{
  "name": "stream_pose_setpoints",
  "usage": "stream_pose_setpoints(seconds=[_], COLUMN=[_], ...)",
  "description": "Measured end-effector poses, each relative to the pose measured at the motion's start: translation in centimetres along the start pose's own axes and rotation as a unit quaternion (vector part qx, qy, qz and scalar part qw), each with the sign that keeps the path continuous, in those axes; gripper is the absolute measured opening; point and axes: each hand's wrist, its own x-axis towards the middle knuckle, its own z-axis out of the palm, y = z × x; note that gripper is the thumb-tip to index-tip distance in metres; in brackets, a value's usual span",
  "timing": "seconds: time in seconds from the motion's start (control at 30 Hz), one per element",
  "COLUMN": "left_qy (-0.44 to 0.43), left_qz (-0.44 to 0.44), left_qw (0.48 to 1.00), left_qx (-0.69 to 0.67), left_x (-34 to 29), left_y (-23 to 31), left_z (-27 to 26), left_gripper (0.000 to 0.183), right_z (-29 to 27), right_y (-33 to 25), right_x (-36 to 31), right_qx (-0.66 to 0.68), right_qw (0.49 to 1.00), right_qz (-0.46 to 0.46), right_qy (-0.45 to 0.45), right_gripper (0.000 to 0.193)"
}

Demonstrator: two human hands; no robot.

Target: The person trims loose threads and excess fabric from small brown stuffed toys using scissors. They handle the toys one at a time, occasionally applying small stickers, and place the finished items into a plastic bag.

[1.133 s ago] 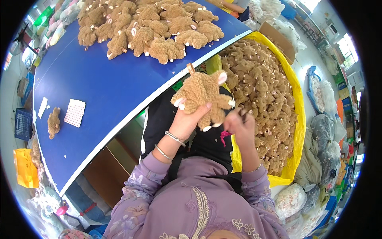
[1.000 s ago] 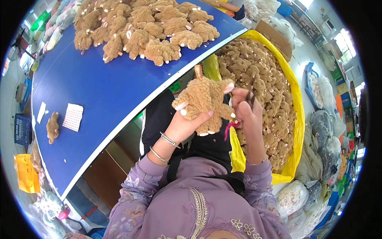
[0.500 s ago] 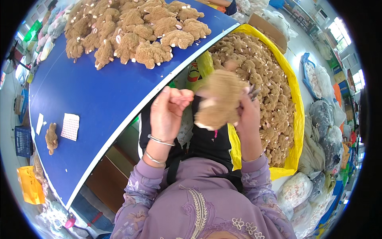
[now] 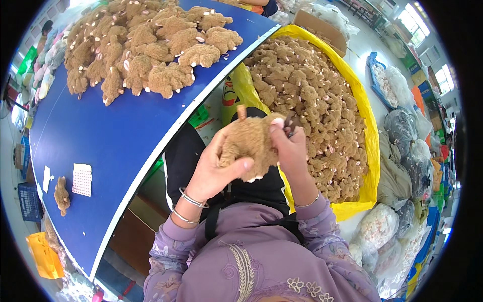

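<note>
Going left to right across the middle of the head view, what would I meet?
Blue plastic crate, narrow white slip, lone brown plush toy, red-dotted white sheet, left grip, held brown plush toy, right grip, yellow bag full of brown plush toys, clear plastic bags.

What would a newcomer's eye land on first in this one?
Probably the big yellow bag on the right, packed with brown plush pieces. Next, the plush heap across the far end of the blue table. Between them, the left hand holds one plush toy, the right hand at its right side.
</note>
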Motion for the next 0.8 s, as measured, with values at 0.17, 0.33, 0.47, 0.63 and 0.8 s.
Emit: stream_pose_setpoints(seconds=[0.17, 0.33, 0.47, 0.63, 0.8], left_qy=[0.088, 0.061, 0.036, -0.045, 0.225], left_qz=[-0.043, -0.041, -0.026, -0.005, 0.124], left_qw=[0.989, 0.982, 0.996, 0.999, 0.89], left_qx=[-0.112, -0.176, -0.075, -0.011, 0.377], left_x=[-0.5, -1.5, -1.3, 2.0, 7.2], left_y=[0.0, 0.1, 0.6, 2.9, 5.4], left_z=[0.3, 0.7, -0.2, -2.7, -9.8], left_gripper=[0.043, 0.045, 0.043, 0.047, 0.031], right_z=[0.2, 0.1, -0.2, -5.9, -8.6], right_y=[1.7, 1.5, -0.1, -1.1, -4.0], right_x=[-0.4, -0.5, -1.2, 0.7, 1.1], right_qx=[0.021, 0.036, 0.093, -0.238, 0.168], right_qw=[0.998, 0.995, 0.988, 0.953, 0.957], right_qz=[0.036, 0.079, 0.092, -0.121, -0.071], right_qy=[-0.05, -0.051, -0.088, 0.141, 0.224], right_gripper=[0.015, 0.016, 0.014, 0.015, 0.018])
